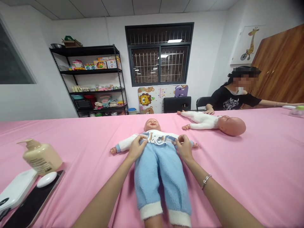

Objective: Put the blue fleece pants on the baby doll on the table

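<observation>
Baby doll [155,148]: supine at centre of pink table cover [249,164], head toward 12 o'clock, white top, blue fleece trousers [161,177].
Left hand [137,147]: pinching the clothing at the doll's waist, 9 o'clock side.
Right hand [184,147]: pinching the same hem, 3 o'clock side.
Second doll [213,123]: lying at 2 o'clock, another person's hand [209,111] beside it.
Pump bottle [40,157], phone [35,202]: 9 o'clock, well apart.

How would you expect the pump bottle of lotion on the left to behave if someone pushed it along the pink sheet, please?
The pump bottle is squat and wide at the base, so it would probably slide or drag rather than tip. The pink sheet is soft cloth, so it may bunch ahead of the bottle. A push high up, at the pump head, seems likelier to tilt it towards the white case beside it.
</observation>
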A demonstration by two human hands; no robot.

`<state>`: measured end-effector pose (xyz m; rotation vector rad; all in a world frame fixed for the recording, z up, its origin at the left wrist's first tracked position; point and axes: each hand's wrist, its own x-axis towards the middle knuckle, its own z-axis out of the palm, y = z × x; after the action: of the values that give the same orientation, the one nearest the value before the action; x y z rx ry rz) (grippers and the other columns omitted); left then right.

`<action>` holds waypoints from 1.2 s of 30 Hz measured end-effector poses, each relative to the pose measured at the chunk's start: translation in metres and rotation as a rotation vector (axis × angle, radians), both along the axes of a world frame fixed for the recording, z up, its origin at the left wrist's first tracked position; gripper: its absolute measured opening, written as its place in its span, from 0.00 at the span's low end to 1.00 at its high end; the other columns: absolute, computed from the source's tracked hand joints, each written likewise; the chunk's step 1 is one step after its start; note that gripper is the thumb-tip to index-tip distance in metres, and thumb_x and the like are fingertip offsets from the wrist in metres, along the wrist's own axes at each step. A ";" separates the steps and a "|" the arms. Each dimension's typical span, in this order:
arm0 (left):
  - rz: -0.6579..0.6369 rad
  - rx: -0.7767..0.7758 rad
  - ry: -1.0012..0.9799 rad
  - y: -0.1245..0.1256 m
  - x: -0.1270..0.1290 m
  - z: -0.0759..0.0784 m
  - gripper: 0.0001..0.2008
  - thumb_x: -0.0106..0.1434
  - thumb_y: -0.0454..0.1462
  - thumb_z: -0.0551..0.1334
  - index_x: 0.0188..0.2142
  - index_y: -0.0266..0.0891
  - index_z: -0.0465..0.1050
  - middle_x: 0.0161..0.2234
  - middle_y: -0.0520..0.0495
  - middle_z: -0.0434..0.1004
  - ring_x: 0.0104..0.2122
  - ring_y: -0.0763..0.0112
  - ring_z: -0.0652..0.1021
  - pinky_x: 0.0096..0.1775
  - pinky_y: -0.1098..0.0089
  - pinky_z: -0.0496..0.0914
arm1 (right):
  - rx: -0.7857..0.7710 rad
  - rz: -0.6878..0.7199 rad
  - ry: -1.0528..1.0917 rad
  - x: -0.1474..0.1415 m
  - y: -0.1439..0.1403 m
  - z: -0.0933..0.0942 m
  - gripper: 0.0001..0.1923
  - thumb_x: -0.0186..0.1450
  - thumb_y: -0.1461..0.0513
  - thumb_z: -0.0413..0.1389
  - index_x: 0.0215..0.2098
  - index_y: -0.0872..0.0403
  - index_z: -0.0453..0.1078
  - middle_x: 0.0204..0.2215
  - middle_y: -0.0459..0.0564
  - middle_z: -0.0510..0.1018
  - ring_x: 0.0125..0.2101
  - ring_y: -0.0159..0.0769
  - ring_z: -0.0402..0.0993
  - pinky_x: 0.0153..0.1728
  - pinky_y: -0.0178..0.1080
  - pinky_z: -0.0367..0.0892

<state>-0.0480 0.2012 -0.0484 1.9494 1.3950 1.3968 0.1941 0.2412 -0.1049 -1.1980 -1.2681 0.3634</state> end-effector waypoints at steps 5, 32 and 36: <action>-0.005 -0.187 0.237 0.000 -0.004 -0.004 0.18 0.58 0.50 0.54 0.23 0.38 0.65 0.23 0.51 0.68 0.27 0.68 0.69 0.31 0.69 0.61 | -0.070 0.054 0.115 0.002 0.006 -0.007 0.15 0.49 0.61 0.55 0.35 0.54 0.62 0.23 0.43 0.68 0.26 0.35 0.68 0.29 0.38 0.64; 0.000 -0.124 0.016 0.007 -0.009 -0.009 0.22 0.60 0.51 0.49 0.17 0.39 0.54 0.18 0.56 0.51 0.21 0.75 0.57 0.26 0.71 0.52 | -0.353 0.604 0.670 0.015 -0.001 0.009 0.26 0.41 0.62 0.63 0.39 0.54 0.65 0.20 0.41 0.70 0.18 0.27 0.64 0.20 0.32 0.61; -0.064 -0.130 -0.052 0.008 -0.006 -0.011 0.20 0.58 0.50 0.53 0.20 0.37 0.62 0.20 0.55 0.58 0.24 0.74 0.62 0.28 0.72 0.56 | -0.323 0.474 0.484 0.013 0.002 0.006 0.20 0.43 0.57 0.63 0.33 0.57 0.69 0.23 0.46 0.73 0.22 0.30 0.67 0.22 0.33 0.62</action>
<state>-0.0536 0.2093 -0.0594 1.8462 1.3525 1.2856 0.2069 0.2434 -0.0986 -0.9750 -1.0733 1.1702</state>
